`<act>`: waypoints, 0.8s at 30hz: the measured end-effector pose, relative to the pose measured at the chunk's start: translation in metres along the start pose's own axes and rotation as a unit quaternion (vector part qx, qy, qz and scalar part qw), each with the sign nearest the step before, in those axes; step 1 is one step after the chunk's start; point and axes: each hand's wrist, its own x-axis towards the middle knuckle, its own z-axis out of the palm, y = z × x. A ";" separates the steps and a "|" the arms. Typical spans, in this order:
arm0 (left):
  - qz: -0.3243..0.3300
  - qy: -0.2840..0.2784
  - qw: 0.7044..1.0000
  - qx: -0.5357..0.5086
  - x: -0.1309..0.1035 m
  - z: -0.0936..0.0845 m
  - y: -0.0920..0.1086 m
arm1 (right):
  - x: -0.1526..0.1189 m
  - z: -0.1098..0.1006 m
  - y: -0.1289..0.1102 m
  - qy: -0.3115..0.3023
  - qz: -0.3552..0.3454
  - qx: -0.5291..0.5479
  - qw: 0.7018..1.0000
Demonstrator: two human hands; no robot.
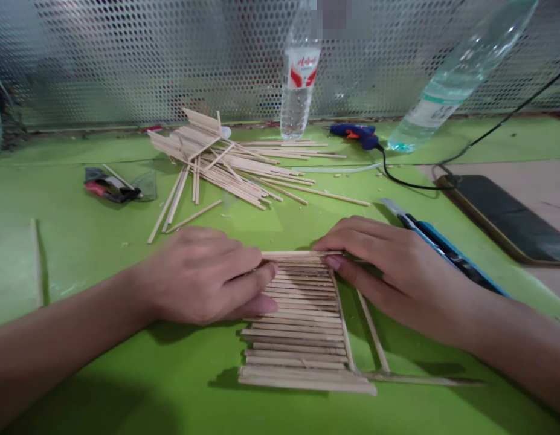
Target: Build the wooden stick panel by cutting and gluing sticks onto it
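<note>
A panel of thin wooden sticks [302,314] lies in front of me, its sticks side by side with uneven left ends. Longer sticks run along its right side, and a small open frame sticks out at the lower right. My left hand [211,275] is closed at the panel's upper left, fingers bent over the stick ends. At the upper right corner, my right hand [388,266] pinches the topmost stick [298,255] between thumb and fingers. Part of the panel's left edge is hidden under my left hand.
Behind lie a loose pile of sticks [234,166], a blue glue gun [354,133] and two bottles, one upright [300,90], one tilted [456,84]. A utility knife [443,244] with its blade out lies beside my right hand, near a phone [510,211]. A crumpled packet [116,184] sits left.
</note>
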 end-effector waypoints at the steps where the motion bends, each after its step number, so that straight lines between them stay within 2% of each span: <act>1: 0.002 0.005 1.000 0.000 0.000 0.000 0.000 | 0.000 0.000 0.000 -0.002 0.001 0.000 1.000; 13: -0.011 -0.004 1.000 -0.002 -0.002 0.002 0.001 | 0.001 0.000 0.001 -0.004 -0.002 -0.002 1.000; 24: 0.009 -0.008 1.000 0.013 -0.001 0.000 0.001 | 0.001 0.000 0.000 0.001 -0.005 -0.001 1.000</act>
